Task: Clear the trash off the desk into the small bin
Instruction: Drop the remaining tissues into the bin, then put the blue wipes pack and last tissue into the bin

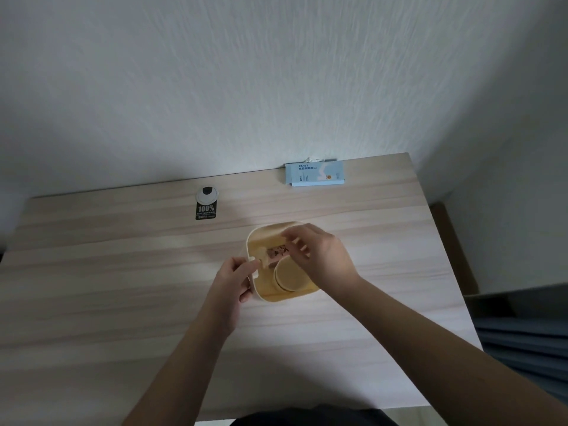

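A small cream bin point(270, 297) with a yellow inside stands in the middle of the wooden desk point(123, 287). My left hand point(236, 279) grips its left rim at a small tab. My right hand point(319, 255) hovers over the bin's opening, fingers pinched on a pinkish wrapper point(276, 252) that sits just inside the bin. A round tan disc point(290, 276) lies in the bin below the wrapper. A pale crumpled scrap point(262, 259) shows near the left rim.
A light blue box point(315, 174) lies at the desk's back edge against the white wall. A black-and-white "100%" tag point(206, 203) lies at the back left. The desk's right edge drops to a floor with dark furniture point(522, 333).
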A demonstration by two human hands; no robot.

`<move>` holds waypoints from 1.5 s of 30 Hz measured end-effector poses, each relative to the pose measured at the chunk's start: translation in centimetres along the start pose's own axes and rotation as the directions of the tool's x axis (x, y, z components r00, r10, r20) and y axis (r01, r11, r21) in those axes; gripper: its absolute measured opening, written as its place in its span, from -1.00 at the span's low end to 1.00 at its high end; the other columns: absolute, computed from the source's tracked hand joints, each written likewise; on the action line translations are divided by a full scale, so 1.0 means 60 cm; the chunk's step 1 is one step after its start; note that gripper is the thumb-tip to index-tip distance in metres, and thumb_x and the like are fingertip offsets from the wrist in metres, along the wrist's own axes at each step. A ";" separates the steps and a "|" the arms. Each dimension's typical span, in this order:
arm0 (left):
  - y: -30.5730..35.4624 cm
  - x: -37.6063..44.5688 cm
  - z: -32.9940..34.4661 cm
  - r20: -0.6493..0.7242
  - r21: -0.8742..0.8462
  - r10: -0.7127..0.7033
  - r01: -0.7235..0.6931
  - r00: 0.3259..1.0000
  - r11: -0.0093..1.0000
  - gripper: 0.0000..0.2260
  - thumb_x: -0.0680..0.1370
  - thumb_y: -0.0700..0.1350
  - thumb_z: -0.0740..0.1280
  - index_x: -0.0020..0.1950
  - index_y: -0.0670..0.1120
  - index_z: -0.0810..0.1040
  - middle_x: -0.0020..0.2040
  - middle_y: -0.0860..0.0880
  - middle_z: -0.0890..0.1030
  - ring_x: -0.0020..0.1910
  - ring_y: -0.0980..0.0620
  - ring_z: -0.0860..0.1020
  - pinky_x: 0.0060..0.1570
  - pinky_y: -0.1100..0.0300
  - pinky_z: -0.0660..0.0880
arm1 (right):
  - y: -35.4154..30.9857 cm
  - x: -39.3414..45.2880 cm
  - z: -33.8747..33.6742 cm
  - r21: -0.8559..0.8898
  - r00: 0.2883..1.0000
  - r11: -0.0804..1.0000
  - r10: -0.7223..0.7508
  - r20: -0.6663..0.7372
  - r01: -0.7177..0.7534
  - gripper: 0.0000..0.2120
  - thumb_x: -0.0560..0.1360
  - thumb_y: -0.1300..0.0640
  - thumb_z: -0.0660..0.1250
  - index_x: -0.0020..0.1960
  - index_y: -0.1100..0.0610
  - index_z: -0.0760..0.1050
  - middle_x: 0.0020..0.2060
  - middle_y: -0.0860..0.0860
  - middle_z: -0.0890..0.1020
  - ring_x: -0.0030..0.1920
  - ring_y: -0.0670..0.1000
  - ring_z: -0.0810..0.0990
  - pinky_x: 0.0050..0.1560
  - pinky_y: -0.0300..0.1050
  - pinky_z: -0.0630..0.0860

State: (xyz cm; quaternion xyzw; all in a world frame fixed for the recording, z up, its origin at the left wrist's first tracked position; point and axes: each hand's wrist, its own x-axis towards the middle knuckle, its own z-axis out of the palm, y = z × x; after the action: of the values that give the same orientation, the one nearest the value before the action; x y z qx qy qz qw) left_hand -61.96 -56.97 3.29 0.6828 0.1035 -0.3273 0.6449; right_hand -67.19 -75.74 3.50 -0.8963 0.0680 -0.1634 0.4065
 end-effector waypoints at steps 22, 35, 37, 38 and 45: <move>0.028 0.046 -0.018 -0.091 -0.063 0.009 -0.015 0.996 0.998 -0.78 0.43 -0.06 0.34 -0.05 -0.16 0.44 -0.54 0.15 0.43 -0.54 0.19 0.37 -0.39 0.19 0.28 | 0.259 0.252 0.015 -0.624 0.833 0.776 0.403 0.378 -0.092 -0.45 0.56 -0.05 0.20 0.48 0.11 0.19 0.45 0.11 0.31 0.39 0.17 0.32 0.34 0.12 0.29; 0.025 0.078 -0.014 -0.088 -0.107 0.011 -0.021 0.996 0.994 -0.79 0.38 -0.06 0.34 -0.11 -0.14 0.41 -0.54 0.13 0.42 -0.57 0.20 0.37 -0.49 0.27 0.31 | 0.301 0.220 0.044 -0.761 0.931 0.641 0.212 0.296 0.096 -0.49 0.53 -0.15 0.20 0.36 0.13 0.34 0.21 0.10 0.53 0.24 0.14 0.45 0.35 0.05 0.20; 0.021 0.080 -0.005 -0.080 -0.108 -0.006 -0.003 0.997 0.994 -0.80 0.39 -0.06 0.34 -0.11 -0.14 0.41 -0.54 0.14 0.42 -0.57 0.18 0.35 -0.44 0.20 0.26 | 0.300 0.217 0.045 -0.726 0.944 0.683 0.181 0.276 0.081 -0.46 0.50 -0.15 0.26 0.37 0.11 0.31 0.19 0.13 0.50 0.22 0.17 0.42 0.33 0.06 0.21; 0.019 0.081 -0.002 -0.080 -0.108 -0.016 0.007 0.997 0.994 -0.79 0.39 -0.06 0.34 -0.10 -0.14 0.41 -0.54 0.14 0.41 -0.56 0.18 0.34 -0.43 0.19 0.24 | 0.300 0.219 0.045 -0.709 0.940 0.701 0.188 0.285 0.074 -0.42 0.49 -0.17 0.27 0.40 0.09 0.27 0.24 0.14 0.45 0.26 0.18 0.39 0.34 0.06 0.19; 0.014 0.082 -0.005 -0.101 -0.114 -0.046 0.034 0.994 0.993 -0.77 0.37 -0.05 0.36 -0.10 -0.14 0.42 -0.52 0.10 0.34 -0.53 0.13 0.24 -0.45 0.21 0.23 | 0.300 0.217 0.064 -0.671 0.833 0.738 0.330 0.443 0.065 -0.16 0.46 -0.26 0.29 0.54 0.05 -0.04 0.53 0.12 0.09 0.51 0.14 0.04 0.49 0.11 -0.04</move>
State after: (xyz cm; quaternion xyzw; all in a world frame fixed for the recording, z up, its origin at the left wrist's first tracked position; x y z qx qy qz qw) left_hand -57.66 -58.21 1.11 0.6593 0.1687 -0.2981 0.6694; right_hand -53.47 -88.24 -9.31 -0.9818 0.0719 0.1590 0.0755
